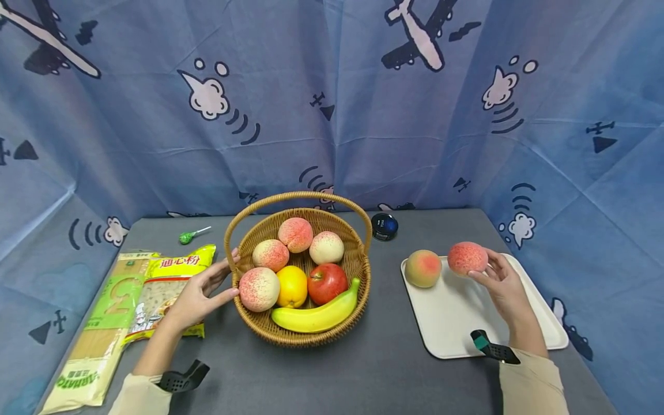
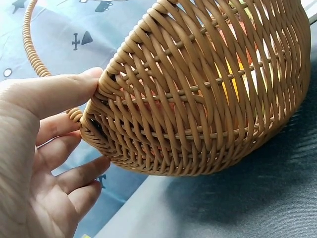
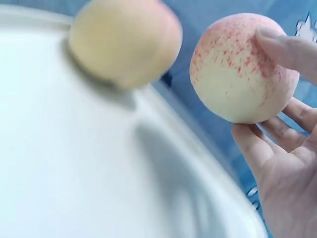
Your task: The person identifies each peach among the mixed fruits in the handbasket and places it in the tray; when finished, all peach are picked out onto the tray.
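A wicker basket [image 1: 358, 271] with a hoop handle stands mid-table, holding several peaches, an orange [image 1: 292, 286], a red apple [image 1: 327, 282] and a banana [image 1: 316, 315]. My left hand [image 1: 199, 294] rests against its left rim with straight fingers; the left wrist view shows the thumb on the woven rim [image 2: 106, 84]. My right hand [image 1: 500, 282] holds a pink speckled peach [image 1: 467, 257] in its fingertips just above the white tray [image 1: 451, 323]. In the right wrist view that peach [image 3: 237, 69] sits between thumb and fingers. A second peach [image 1: 422, 268] lies on the tray.
Two packets of pasta [image 1: 171, 282] lie at the left. A green lollipop [image 1: 188, 235] and a dark round tin [image 1: 384, 226] sit at the back. Blue printed cloth walls surround the grey table [image 1: 373, 369].
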Tool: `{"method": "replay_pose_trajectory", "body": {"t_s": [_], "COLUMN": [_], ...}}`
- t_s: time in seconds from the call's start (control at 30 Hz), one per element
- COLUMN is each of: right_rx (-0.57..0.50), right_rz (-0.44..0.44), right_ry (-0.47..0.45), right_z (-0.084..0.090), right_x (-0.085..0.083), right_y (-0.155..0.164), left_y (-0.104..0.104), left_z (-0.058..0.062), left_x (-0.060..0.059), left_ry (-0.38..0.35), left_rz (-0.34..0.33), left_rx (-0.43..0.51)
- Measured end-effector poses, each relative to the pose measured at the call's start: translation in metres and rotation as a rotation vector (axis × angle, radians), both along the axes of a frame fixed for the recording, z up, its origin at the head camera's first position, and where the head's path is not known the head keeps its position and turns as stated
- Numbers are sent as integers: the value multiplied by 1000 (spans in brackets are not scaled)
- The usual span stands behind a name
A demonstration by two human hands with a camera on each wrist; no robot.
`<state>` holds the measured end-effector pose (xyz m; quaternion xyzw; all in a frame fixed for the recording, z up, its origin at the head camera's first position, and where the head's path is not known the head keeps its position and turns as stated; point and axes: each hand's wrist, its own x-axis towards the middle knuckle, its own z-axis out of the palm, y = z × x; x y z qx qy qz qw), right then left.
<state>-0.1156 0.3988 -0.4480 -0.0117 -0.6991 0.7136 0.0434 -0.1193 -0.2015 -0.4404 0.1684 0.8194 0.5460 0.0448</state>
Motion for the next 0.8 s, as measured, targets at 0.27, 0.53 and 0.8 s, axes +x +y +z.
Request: {"method": "replay_pose_trajectory", "body": {"t_s": [0.27,0.53,0.8], "right_rx": [212,351,350], "right_rz": [-38,35,151], "right_ry": [-185,-314,-315], "right_z": [-29,-34,-32], "right_x": [-10,-17,-17], "right_y": [26,36,38], "left_y": [-1,-1,0], "left_z": [-2,-1,-1], "left_x": [-1,-1,-1], "left_ry": [47,51,59], "left_rz": [-38,-46,-57], "left_rx": [41,36,57]}}
